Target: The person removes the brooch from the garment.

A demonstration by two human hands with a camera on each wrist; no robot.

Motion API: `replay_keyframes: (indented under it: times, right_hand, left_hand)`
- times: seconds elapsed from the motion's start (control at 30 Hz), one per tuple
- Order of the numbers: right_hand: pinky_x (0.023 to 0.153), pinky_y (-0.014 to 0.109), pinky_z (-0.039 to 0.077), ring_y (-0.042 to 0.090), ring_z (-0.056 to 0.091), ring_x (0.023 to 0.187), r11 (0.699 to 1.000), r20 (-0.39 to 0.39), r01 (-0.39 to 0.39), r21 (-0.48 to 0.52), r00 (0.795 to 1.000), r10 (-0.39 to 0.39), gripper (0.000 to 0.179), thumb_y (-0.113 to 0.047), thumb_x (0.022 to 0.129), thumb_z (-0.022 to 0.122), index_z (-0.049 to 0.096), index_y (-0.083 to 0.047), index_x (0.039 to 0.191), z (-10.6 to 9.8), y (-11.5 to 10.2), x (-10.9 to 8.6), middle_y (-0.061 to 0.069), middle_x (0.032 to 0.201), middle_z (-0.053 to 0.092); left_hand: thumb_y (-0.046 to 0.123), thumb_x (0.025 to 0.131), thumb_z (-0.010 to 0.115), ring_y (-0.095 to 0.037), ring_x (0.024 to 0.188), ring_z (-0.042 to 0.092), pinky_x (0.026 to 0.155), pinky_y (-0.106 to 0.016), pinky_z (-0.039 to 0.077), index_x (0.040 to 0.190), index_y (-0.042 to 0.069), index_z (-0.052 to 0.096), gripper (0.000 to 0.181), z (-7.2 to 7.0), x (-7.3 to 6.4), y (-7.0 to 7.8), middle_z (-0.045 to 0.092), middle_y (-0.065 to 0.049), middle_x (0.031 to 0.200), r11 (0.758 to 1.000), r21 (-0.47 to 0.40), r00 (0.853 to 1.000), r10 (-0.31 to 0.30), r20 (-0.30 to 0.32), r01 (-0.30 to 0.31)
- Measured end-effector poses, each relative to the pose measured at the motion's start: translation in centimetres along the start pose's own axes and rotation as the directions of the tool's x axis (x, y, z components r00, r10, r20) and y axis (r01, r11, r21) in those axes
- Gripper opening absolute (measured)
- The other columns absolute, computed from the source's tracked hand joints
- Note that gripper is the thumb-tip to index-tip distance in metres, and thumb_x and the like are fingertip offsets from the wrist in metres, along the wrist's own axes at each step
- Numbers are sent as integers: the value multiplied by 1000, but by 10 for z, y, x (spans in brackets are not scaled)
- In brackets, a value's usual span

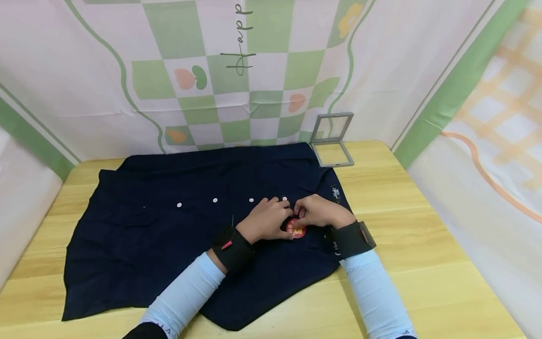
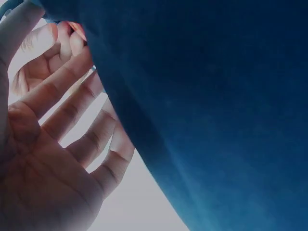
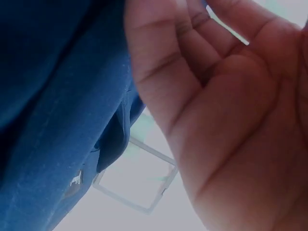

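Note:
A navy shirt [image 1: 135, 263] with white buttons [image 1: 215, 200] lies spread out, its collar side to the right. On its right part sits a round red badge [image 1: 300, 233] with yellow and white print. My right hand [image 1: 318, 211] has its fingers curled and its thumb over the badge, pinching at it. Beside it, my left hand [image 1: 267, 220] rests at the badge's left edge, thumb tip against the rim. In the left wrist view, the fingers [image 2: 62, 113] of that hand are fairly straight along the cloth. The badge's back is hidden.
A grey hinged square frame [image 1: 338, 165] stands open at the table's back right, near the collar. A small label [image 1: 335, 193] shows on the collar. The wooden table [image 1: 423, 263] meets a patterned curtain [image 1: 271, 103] at the back.

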State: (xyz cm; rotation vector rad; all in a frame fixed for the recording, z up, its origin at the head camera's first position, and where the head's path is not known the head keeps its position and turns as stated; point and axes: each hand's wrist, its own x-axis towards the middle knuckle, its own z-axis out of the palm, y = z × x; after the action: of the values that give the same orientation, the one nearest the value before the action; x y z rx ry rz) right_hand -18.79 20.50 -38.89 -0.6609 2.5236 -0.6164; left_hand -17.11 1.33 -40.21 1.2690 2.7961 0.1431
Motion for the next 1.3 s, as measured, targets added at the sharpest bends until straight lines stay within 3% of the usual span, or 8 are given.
replay_keyframes:
  times: [0.3, 0.77, 0.93, 1.1, 1.3]
  right_hand:
    - [61, 22, 46, 7, 58, 65, 998, 2, -32, -48, 999, 32, 13, -17, 84, 77, 66, -10, 83, 4, -2, 4, 0, 75, 66]
    - [62, 23, 45, 9, 56, 66, 998, 7, -52, -45, 999, 52, 13, -17, 84, 78, 66, -12, 84, 2, -5, 6, -1, 75, 64]
    - [65, 23, 47, 8, 56, 71, 997, -21, 40, -61, 999, -42, 11, -17, 87, 75, 67, -10, 90, 1, -3, 2, 1, 81, 64]
    - [69, 22, 50, 7, 57, 77, 979, -68, 175, -101, 981, -183, 10, -22, 92, 70, 68, -12, 94, 4, 3, -12, 0, 88, 61]
    - [73, 24, 50, 8, 56, 81, 950, -85, 226, -215, 965, -248, 17, -35, 91, 71, 68, -18, 94, 11, 4, -25, -4, 94, 57]
  left_hand:
    - [49, 84, 74, -18, 91, 57, 77, -34, 44, 110, 22, 73, 38, 2, 2, 1, 62, 2, 108, 1000, 24, 1000, 10, 16, -11]
    - [50, 84, 74, -20, 96, 59, 80, -36, 49, 113, 22, 73, 40, 2, 2, 1, 64, 1, 111, 1000, 19, 1000, -14, 16, 13]
    - [51, 85, 72, -20, 98, 59, 82, -36, 50, 115, 22, 72, 42, 1, 3, 1, 64, 1, 117, 1000, 6, 999, -24, 26, 24]
    - [52, 86, 71, -17, 87, 55, 71, -30, 47, 114, 23, 73, 40, 1, 2, 1, 62, 2, 109, 1000, -15, 1000, 2, 29, -2]
    - [48, 85, 73, -16, 82, 54, 67, -28, 47, 107, 21, 75, 35, -1, 0, -2, 62, 1, 104, 997, -76, 1000, 17, 13, -16]
